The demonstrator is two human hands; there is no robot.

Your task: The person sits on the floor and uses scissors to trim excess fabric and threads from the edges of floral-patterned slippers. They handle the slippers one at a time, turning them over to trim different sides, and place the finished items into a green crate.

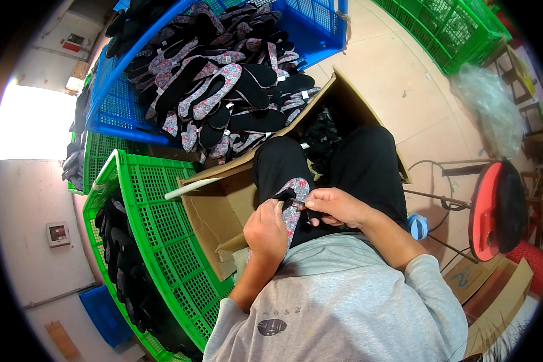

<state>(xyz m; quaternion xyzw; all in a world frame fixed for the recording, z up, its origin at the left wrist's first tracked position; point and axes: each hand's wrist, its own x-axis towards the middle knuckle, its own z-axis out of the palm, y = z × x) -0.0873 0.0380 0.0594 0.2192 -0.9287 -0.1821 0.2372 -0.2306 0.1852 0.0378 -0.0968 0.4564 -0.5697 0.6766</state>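
Observation:
A grey floral slipper (297,187) with a black inside rests over my thighs, toe pointing away from me. My left hand (265,229) is closed round its side, the fingers curled at the opening. From the right, my right hand (339,208) pinches a small, thin metal tool (299,201), its tip at the slipper's opening beside my left fingertips. The tool looks like thread snips, but most of it is hidden by the fingers. Ahead to the left, many similar floral and black slippers (223,90) lie heaped in a blue plastic crate (123,111).
An open cardboard box (214,211) stands at my knees, with black scraps (323,130) in it. A green crate (157,223) holding black items is on my left. To the right are a red and black round stool (487,211), a clear plastic bag (485,108) and another green crate (446,30).

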